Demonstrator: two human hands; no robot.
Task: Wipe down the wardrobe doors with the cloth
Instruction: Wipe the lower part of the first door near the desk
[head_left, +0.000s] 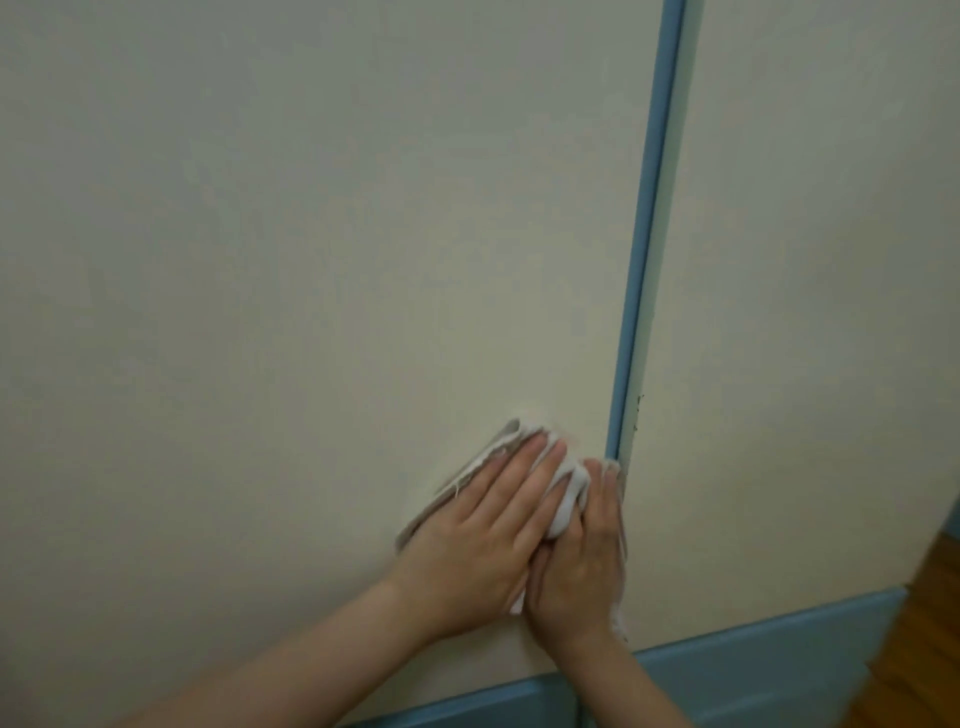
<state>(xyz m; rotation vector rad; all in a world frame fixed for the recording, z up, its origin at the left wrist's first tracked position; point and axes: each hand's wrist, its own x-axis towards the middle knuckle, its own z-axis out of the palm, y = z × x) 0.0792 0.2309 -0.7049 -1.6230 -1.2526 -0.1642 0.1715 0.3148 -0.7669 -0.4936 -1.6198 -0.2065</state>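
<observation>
Two hands, the left hand (467, 535) and right hand (582, 551), lie flat with fingers extended, pressing a white cloth (563, 491) against the cream wardrobe door (311, 260) near its lower right corner, beside the blue edge strip (647, 234). The cloth's long axis slants up-right; blue base trim (753, 670) and wooden floor (930, 649) lie below.

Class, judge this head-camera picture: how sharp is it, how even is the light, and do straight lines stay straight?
Head view: soft overall, cloth and both hands slightly blurred; light dims to grey at upper left, warmer near the blue strip; that strip leans and bends, wide-angle distortion.
</observation>
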